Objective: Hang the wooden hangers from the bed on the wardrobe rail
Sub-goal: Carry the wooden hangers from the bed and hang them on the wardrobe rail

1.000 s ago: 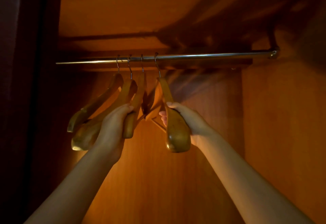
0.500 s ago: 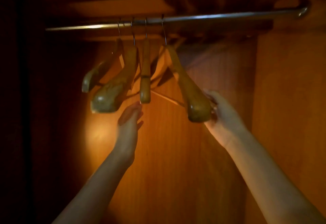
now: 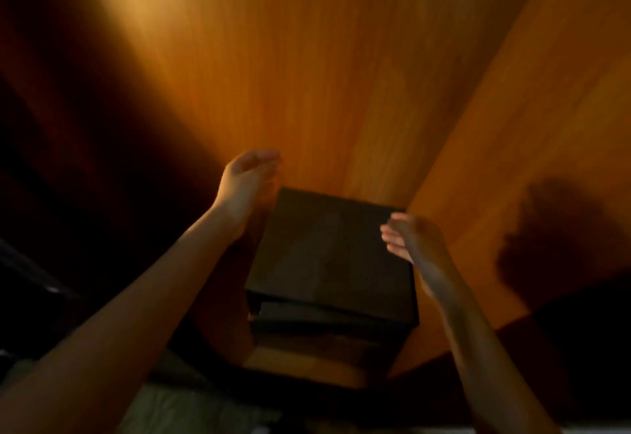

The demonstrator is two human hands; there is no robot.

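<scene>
No hanger and no rail is in view; the camera looks down into the lower part of the wardrobe. My left hand point(image 3: 246, 181) is raised in front of the wooden back panel, fingers loosely curled, holding nothing. My right hand point(image 3: 408, 237) hovers lower at the right, over the edge of a dark box, fingers relaxed and empty. Both forearms reach in from the bottom corners of the frame.
A dark box-like cabinet point(image 3: 327, 263) with a drawer front stands on the wardrobe floor against the right side panel point(image 3: 532, 126). The wooden back panel point(image 3: 290, 58) fills the upper view. The left side is in deep shadow.
My hands let go of the hangers on the rail and dropped away from them. The view tilted down, so the rail and hangers left the frame and the dark cabinet came in.
</scene>
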